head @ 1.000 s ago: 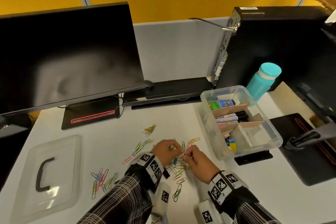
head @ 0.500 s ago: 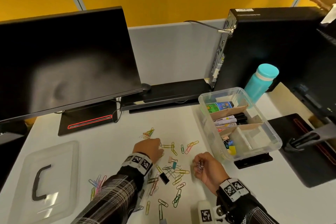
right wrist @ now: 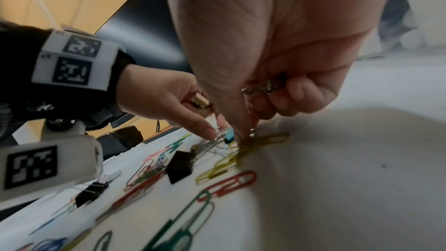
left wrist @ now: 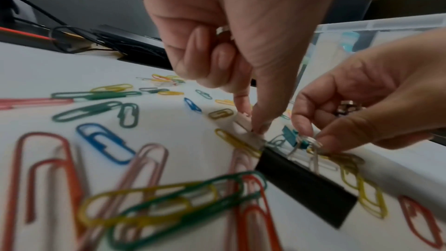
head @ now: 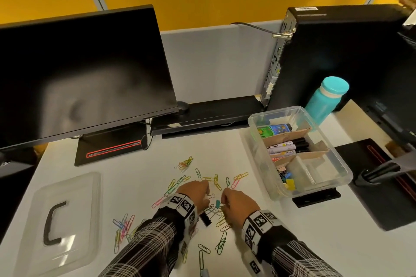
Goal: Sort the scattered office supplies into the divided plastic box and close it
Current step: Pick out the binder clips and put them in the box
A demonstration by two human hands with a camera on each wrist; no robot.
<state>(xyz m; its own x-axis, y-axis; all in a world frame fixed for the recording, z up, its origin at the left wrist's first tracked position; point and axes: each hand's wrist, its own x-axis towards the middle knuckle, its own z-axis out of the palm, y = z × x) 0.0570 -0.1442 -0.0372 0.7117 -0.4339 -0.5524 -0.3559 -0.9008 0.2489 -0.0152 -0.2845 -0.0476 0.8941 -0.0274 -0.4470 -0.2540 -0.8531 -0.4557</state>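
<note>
Both hands are back together over the clip pile; half a second ago they were apart. My left hand (head: 195,193) keeps a small beige clip tucked in its curled fingers and pinches at a wire handle beside the black binder clip (left wrist: 305,186). My right hand (head: 239,202), silver clips bunched in the palm, pinches at the teal binder clip (head: 218,204). So: gathering binder clips continues; the paper clips (head: 183,164) remain scattered. Divided box (head: 337,164) open at right, lid (head: 65,220) at left, well apart. White desk (head: 225,150), dark monitor (head: 85,74), yellow wall.

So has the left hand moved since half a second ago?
Yes. The left hand has come back right, toward the right hand, to the clips beside the black binder clip.
</note>
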